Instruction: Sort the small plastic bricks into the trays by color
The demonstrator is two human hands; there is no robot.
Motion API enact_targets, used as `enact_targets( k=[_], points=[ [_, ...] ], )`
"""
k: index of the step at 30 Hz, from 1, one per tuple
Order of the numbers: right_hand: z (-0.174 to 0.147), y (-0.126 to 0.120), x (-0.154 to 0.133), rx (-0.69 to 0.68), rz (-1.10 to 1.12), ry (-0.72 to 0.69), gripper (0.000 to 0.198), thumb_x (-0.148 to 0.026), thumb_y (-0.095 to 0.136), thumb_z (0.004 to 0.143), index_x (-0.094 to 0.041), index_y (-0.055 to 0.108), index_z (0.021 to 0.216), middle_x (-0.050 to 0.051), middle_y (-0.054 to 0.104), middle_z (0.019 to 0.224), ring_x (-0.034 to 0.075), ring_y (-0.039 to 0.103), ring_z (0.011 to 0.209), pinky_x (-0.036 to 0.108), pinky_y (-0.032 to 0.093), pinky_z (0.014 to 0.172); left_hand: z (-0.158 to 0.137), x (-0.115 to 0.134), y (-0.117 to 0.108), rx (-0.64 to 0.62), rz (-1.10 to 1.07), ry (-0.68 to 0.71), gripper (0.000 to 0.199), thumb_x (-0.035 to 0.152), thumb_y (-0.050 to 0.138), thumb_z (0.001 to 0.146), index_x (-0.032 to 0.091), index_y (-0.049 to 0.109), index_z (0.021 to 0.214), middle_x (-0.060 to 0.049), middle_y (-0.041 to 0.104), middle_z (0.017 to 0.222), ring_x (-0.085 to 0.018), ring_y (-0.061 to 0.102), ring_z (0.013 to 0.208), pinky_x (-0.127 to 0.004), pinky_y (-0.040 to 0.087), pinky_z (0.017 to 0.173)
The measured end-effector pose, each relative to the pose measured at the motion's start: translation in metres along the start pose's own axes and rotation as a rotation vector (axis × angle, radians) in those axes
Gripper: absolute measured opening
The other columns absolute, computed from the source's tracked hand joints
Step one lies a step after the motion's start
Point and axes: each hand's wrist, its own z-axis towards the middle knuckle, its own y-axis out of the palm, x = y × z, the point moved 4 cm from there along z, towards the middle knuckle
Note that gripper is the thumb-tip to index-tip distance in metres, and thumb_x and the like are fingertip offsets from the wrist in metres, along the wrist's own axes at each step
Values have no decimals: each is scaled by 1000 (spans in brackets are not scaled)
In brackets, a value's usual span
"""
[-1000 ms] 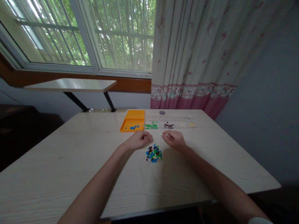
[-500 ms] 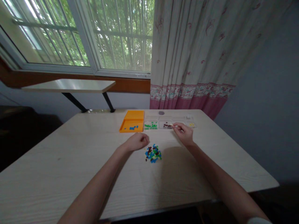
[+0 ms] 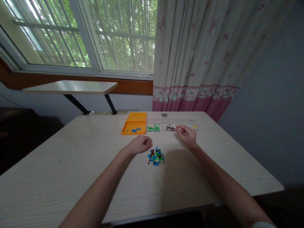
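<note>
My right hand [image 3: 187, 135] is pinched on a small pale yellow piece [image 3: 175, 127], just over the right side of a clear box of dark brown pieces [image 3: 170, 127]. My left hand [image 3: 142, 144] rests on the table with its fingers curled; whatever they hold, if anything, is hidden. Right of it lies a mixed pile of small blue, green, brown and pale pieces [image 3: 156, 156]. An open orange box [image 3: 134, 118] with blue pieces [image 3: 136, 130] stands beyond my left hand. Beside it, a clear box holds green pieces [image 3: 153, 127]; yellow pieces [image 3: 195, 127] lie in another at the right.
The boxes stand in a row toward the far edge of the light wood table [image 3: 83, 152]. A raised shelf [image 3: 71, 86] on black legs stands at the back left. Behind the table are a barred window [image 3: 123, 34] and a patterned curtain [image 3: 190, 57].
</note>
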Motion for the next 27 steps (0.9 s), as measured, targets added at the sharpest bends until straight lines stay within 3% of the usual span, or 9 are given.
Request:
enact_targets(
  k=[5, 12, 16, 21, 27],
  points=[
    [3, -1, 11, 2, 3, 68, 25, -39, 51, 76, -18, 64, 77, -3, 50, 51, 8, 44, 46, 18, 38, 51, 0, 0, 0, 3, -20, 3, 19, 20, 43, 67, 12, 60, 68, 0, 55, 60, -9, 44, 55, -17, 31, 53],
    [1, -2, 74, -61, -233, 358, 32, -42, 45, 77, -17, 64, 83, -2, 50, 50, 10, 45, 47, 20, 32, 50, 0, 0, 0, -2, -27, 7, 18, 19, 43, 67, 12, 60, 66, 1, 53, 57, -8, 42, 53, -17, 30, 50],
    [-4, 1, 96, -162, -307, 438, 31, -35, 43, 76, -18, 64, 91, 0, 55, 54, 11, 47, 50, 21, 31, 51, 0, -1, -1, -15, -34, 8, 18, 18, 43, 67, 11, 60, 67, 1, 54, 58, -8, 43, 53, -16, 31, 51],
    [-6, 6, 90, -225, -308, 422, 30, -33, 42, 77, -18, 64, 92, 1, 56, 56, 13, 50, 52, 22, 32, 52, -3, 1, -1, -141, -42, 67, 17, 22, 48, 68, 12, 61, 72, 2, 52, 58, -7, 42, 53, -16, 30, 51],
    [-13, 23, 58, -389, -202, 303, 27, -33, 42, 79, -21, 63, 90, -1, 58, 58, 12, 51, 53, 20, 32, 51, -8, 8, 3, -300, -81, 79, 25, 26, 60, 62, 15, 63, 84, 4, 50, 58, -7, 40, 52, -15, 28, 47]
  ],
)
